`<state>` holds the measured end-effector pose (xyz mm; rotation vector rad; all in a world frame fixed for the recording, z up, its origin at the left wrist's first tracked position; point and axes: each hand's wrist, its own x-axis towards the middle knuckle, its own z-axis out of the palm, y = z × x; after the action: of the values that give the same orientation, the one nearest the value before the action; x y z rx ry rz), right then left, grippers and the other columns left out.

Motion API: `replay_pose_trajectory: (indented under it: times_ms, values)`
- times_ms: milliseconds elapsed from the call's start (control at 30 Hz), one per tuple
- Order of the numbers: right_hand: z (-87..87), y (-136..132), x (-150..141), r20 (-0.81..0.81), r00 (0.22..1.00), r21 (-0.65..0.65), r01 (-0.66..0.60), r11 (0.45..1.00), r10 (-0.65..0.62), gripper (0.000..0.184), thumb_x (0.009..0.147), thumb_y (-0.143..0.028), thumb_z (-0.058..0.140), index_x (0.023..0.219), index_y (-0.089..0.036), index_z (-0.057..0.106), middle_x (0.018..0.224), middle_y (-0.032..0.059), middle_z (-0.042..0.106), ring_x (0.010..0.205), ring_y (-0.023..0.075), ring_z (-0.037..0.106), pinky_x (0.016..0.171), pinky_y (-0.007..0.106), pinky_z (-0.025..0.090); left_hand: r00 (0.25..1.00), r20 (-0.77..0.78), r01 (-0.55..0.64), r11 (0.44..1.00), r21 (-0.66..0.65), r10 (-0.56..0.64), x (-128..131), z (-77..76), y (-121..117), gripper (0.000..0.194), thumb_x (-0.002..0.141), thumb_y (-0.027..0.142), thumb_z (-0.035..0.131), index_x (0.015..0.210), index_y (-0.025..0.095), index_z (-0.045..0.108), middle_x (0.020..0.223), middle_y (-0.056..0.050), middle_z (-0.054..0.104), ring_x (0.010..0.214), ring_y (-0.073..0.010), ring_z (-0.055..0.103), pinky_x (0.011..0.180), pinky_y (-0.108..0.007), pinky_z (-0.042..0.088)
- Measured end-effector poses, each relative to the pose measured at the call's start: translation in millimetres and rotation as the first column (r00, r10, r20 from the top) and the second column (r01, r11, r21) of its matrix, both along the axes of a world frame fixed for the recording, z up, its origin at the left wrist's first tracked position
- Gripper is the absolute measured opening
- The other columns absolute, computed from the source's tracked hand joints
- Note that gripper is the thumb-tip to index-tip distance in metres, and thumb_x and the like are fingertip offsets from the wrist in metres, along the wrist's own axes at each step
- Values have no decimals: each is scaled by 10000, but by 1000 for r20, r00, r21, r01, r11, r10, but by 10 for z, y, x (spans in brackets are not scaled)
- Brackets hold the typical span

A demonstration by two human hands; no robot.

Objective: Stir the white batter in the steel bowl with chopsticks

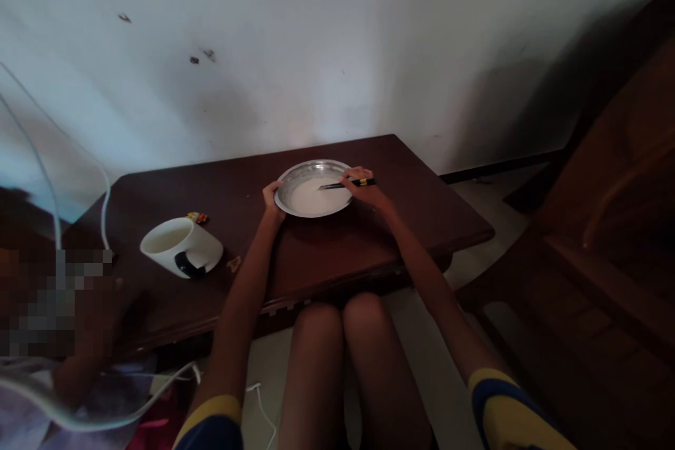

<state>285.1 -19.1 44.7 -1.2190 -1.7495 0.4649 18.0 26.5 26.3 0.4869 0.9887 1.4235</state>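
Note:
A round metal bowl (287,207) holding a whitish liquid (316,198) rests on the dark wooden table. My left hand (272,195) grips its left rim, thumb over the edge and the other fingers mostly hidden. In my right hand (363,186), above the right side of the bowl, are black chopsticks (333,186) with gold bands near the back end. Their front tips slant down to the liquid. How many sticks there are is hard to tell.
A white mug (211,247) with a black-marked handle stands on the table (327,253) at left, a small colourful object (197,217) behind it. White cables (108,204) hang at far left, near another person's blurred arm (89,337). A wooden chair (595,274) is at right.

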Motion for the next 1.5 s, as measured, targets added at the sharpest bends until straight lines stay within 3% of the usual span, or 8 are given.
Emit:
replay_pose_trajectory:
  times_ms: [267, 433, 633, 800, 1000, 1133, 1333, 1500]
  values:
    - [-62, 24, -34, 117, 986, 18, -123, 992, 120, 227, 1003, -340, 647, 808, -275, 743, 983, 38, 804, 1109, 258, 696, 1089, 425, 510, 999, 52, -12, 1000, -23, 14, 3, -3, 9, 90, 755, 251, 654, 756, 191, 721, 727, -77, 795, 944, -358, 815, 781, -395, 691]
    - [-69, 71, 58, 133, 988, 61, 75, 995, -83, 264, 1027, -291, 594, 796, -246, 713, 1017, 82, 793, 1169, 294, 687, 1156, 510, 455, 997, 79, -3, 1000, 1, 3, -4, -30, 34, 136, 745, 299, 740, 819, 185, 751, 774, -75, 810, 911, -355, 815, 770, -392, 685]
    - [-99, 38, -14, 183, 977, 60, -123, 991, 111, 229, 1034, -342, 611, 873, -273, 758, 1048, 52, 811, 1128, 255, 714, 1106, 444, 506, 1000, 19, -7, 1000, -12, 7, -5, -31, 30, 220, 746, 323, 701, 874, 164, 782, 807, -99, 824, 945, -394, 809, 762, -432, 689]
    - [-73, 56, 35, 118, 987, 70, 102, 992, -110, 247, 1007, -291, 609, 774, -259, 682, 989, 71, 791, 1127, 281, 698, 1141, 503, 461, 999, 48, -3, 1000, -10, 3, -13, -32, 38, 186, 720, 310, 742, 849, 177, 765, 801, -90, 820, 928, -384, 810, 768, -417, 684]
    - [-55, 38, 7, 111, 974, 15, -200, 980, 197, 222, 991, -377, 620, 828, -267, 723, 991, 57, 799, 1062, 263, 703, 1047, 444, 536, 997, 75, -16, 1000, -10, 17, -5, -37, 40, 144, 718, 275, 704, 810, 180, 761, 744, -90, 802, 909, -379, 809, 742, -412, 683]
    - [-54, 46, 57, 66, 998, 52, -10, 999, 6, 227, 969, -336, 620, 761, -263, 672, 961, 69, 774, 1062, 277, 673, 1091, 504, 493, 997, 80, -18, 1000, -8, 19, -3, -38, 40, 144, 713, 261, 691, 814, 187, 761, 748, -85, 805, 910, -372, 810, 735, -404, 681]
    - [-51, 53, 25, 77, 984, 18, -161, 987, 159, 264, 969, -382, 623, 750, -259, 705, 898, 42, 771, 999, 248, 700, 993, 425, 541, 999, 43, -19, 1000, 1, 19, 5, -15, 22, 103, 683, 293, 719, 741, 208, 717, 754, -83, 803, 980, -394, 806, 780, -420, 690]
    - [-44, 53, 69, 59, 998, 40, 8, 999, -11, 274, 986, -363, 603, 734, -266, 644, 903, 63, 755, 1040, 269, 675, 1062, 465, 495, 1000, 14, -17, 1000, -21, 17, 13, 2, 10, 163, 685, 332, 720, 774, 196, 739, 841, -106, 833, 981, -408, 805, 775, -448, 695]
